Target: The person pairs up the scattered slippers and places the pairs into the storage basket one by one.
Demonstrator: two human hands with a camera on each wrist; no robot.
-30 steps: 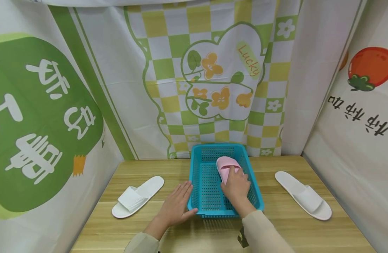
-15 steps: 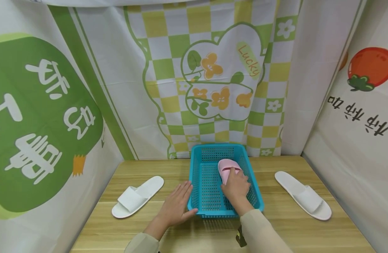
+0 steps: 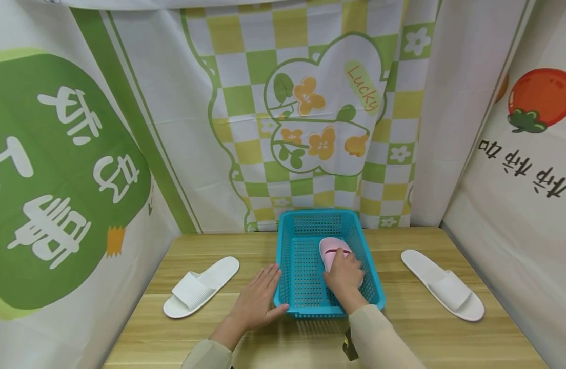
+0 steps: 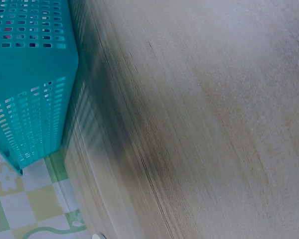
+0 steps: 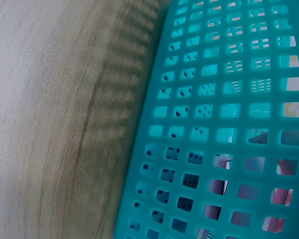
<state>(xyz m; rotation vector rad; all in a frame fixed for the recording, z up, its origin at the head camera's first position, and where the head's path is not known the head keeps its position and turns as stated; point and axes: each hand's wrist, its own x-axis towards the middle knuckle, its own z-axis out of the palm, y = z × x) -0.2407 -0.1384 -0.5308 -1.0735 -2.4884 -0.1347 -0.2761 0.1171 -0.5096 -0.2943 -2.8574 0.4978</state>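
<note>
At mid-table, far edge: blue plastic basket [image 3: 317, 224], perforated walls & base, standing upright on wood-grain tabletop [image 3: 287, 353]. Pink slipper [image 3: 329, 257] is inside, R half of basket, toe end pointing away from wearer & slightly L; heel part mostly hidden by hand. Whether sole lies flat on base: can't tell.

R hand [image 3: 346, 274] reaches in over near rim, back of hand up, fingers curled & clamped on pink slipper at the strap. L hand [image 3: 258, 298] outside basket: fingers straight, close together, tips at L rim; thumb spread apart, its tip at near L corner; nothing held.

White slipper [image 3: 201, 288] w/ ribbed strap lies well L of basket, strap at near end; second white slipper [image 3: 443, 286] well to R, strap likewise nearer wearer. Both arms in beige sleeves [image 3: 386, 335].

Behind: hanging cloth [image 3: 239, 97], green/yellow checks, floral motif, "Lucky" lettering; tomato print [image 3: 543, 100] on R wall.

R wrist view: perforated basket side, pinkish shapes thru holes. L wrist view: basket's outer corner, its shadow [image 4: 104, 99] on wood.
</note>
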